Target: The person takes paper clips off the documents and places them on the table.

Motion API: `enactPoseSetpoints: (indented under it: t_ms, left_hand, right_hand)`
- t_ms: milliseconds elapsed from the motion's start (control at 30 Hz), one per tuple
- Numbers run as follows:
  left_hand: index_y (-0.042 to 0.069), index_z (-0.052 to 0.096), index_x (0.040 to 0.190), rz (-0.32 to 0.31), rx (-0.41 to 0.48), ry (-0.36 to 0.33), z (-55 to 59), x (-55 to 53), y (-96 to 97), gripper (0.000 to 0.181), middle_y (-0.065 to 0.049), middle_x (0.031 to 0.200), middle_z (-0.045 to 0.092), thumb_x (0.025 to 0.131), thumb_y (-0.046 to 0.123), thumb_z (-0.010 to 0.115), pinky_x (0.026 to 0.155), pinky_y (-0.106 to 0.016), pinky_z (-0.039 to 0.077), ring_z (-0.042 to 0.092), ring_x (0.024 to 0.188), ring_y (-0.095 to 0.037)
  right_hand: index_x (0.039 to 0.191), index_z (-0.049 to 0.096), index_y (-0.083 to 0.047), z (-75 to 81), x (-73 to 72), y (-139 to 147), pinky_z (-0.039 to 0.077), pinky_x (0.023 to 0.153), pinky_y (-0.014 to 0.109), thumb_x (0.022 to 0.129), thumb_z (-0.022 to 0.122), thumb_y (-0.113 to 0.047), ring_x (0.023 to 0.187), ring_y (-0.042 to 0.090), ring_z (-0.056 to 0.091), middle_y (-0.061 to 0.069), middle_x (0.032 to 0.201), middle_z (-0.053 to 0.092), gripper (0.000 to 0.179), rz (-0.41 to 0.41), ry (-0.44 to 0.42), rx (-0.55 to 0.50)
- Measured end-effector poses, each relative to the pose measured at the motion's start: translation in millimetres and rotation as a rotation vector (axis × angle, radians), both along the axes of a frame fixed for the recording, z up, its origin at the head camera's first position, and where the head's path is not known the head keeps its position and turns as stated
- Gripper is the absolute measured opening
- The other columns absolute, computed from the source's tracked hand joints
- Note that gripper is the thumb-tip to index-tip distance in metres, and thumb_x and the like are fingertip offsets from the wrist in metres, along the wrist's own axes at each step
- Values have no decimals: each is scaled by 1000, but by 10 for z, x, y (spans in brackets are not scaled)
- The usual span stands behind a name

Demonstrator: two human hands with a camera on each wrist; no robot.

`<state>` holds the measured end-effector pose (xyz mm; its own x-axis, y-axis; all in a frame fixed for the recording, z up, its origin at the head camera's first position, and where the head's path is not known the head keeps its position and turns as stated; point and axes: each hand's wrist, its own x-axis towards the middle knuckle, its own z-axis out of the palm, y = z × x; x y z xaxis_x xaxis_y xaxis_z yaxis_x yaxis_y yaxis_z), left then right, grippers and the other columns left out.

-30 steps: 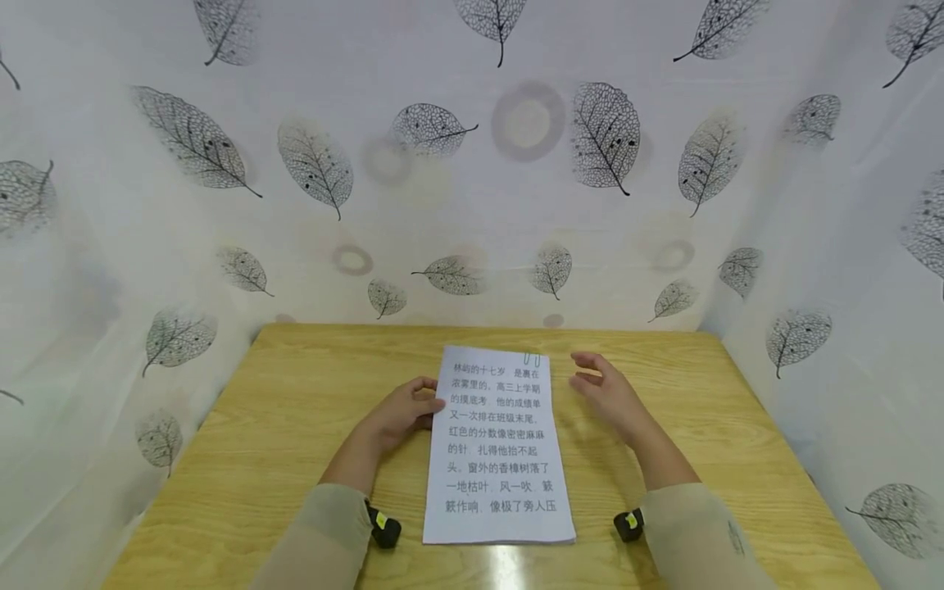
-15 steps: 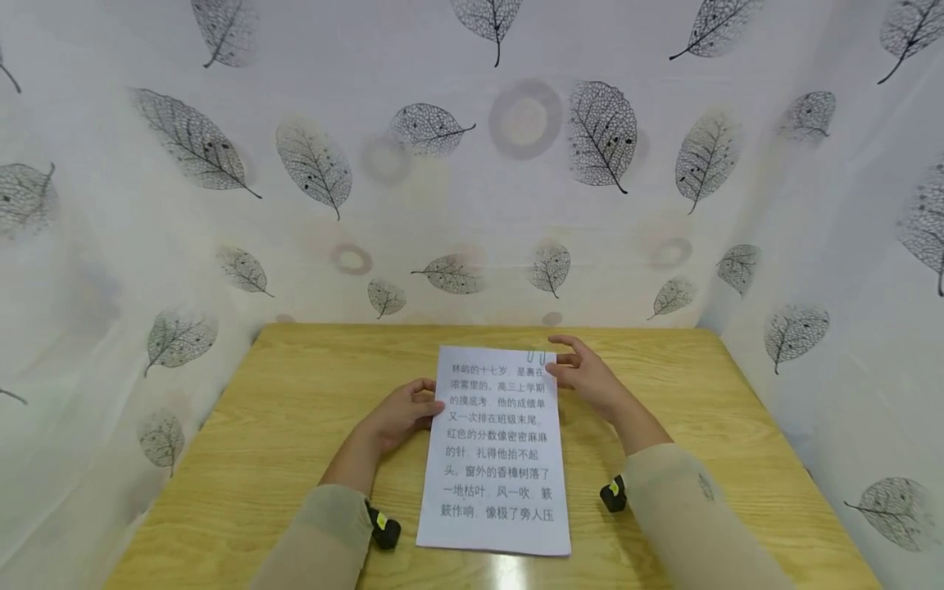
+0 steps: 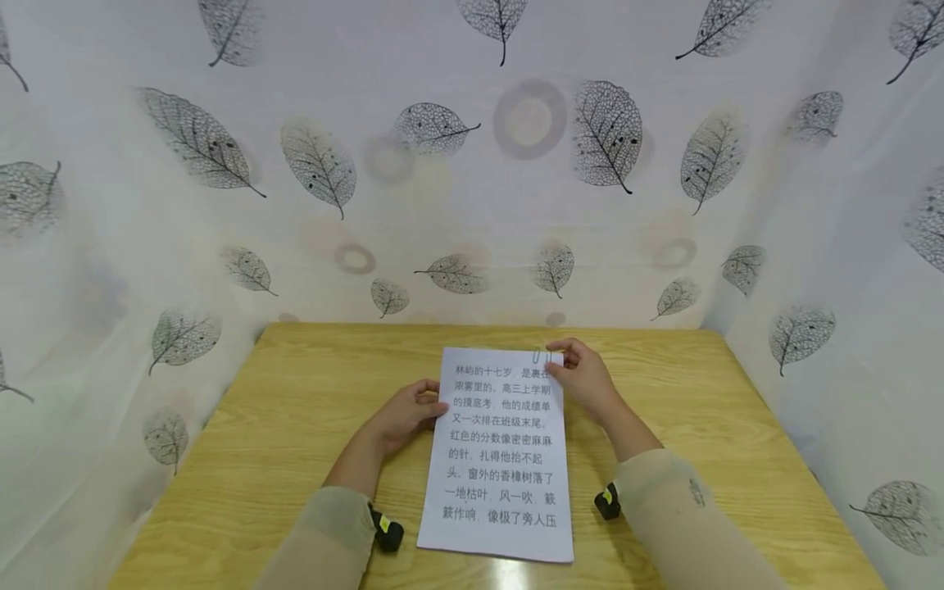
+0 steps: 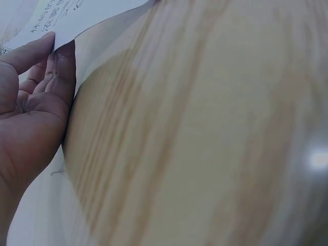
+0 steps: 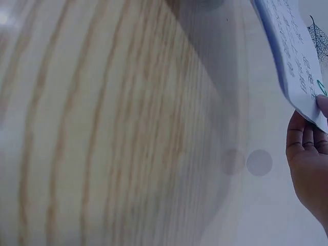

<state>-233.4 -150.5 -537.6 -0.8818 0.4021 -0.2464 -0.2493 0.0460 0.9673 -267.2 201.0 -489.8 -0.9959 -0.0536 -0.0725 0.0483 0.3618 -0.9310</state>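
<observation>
A stack of printed paper sheets (image 3: pixel 501 459) with large Chinese characters is held between both hands in the head view. Two green paper clips (image 3: pixel 536 356) sit at its top right edge. My left hand (image 3: pixel 404 416) pinches the left edge, thumb on the front and fingers behind; the left wrist view shows the same grip on the paper (image 4: pixel 97 15). At the upper right corner, beside the clips, my right hand (image 3: pixel 586 377) grips the stack with thumb in front. In the right wrist view, fingers (image 5: pixel 302 136) lie behind the paper (image 5: pixel 292 56).
A wooden table (image 3: pixel 295 393) lies under the hands and paper. A pale curtain with leaf prints (image 3: pixel 457 197) surrounds the table at the back and sides. Each wrist carries a small black camera, such as the right one (image 3: pixel 608 501).
My right hand has moved left from beside the stack and now grips its upper right corner. The left hand keeps its hold. The stack's bottom edge has shifted slightly toward me.
</observation>
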Motion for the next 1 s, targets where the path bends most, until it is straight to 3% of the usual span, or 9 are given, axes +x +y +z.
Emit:
enactPoseSetpoints:
  t_ms: [367, 767, 1000]
  left_hand:
    - [-1, 52, 135, -9, 0, 7, -15, 20, 13, 33, -5, 112, 81, 106, 6, 66, 89, -29, 59, 76, 98, -16]
    - [0, 53, 136, 10, -22, 0, -1, 30, 24, 34, -5, 113, 79, 106, 6, 67, 89, -29, 59, 75, 99, -16]
    - [1, 55, 135, 30, -45, 6, 14, 40, 31, 32, -8, 115, 80, 106, 6, 67, 89, -30, 59, 75, 100, -17]
  right_hand:
    - [141, 65, -8, -34, 25, 20, 52, 80, 22, 101, 76, -12, 102, 22, 58, 7, 111, 70, 41, -30, 8, 3]
    - [137, 67, -6, -16, 23, 24, 54, 78, 21, 100, 78, -14, 97, 19, 62, 5, 104, 73, 40, -44, 32, -2]
    - [135, 68, -7, -10, 12, 58, 53, 79, 20, 99, 80, -16, 96, 17, 64, 6, 103, 76, 38, -12, 71, 86]
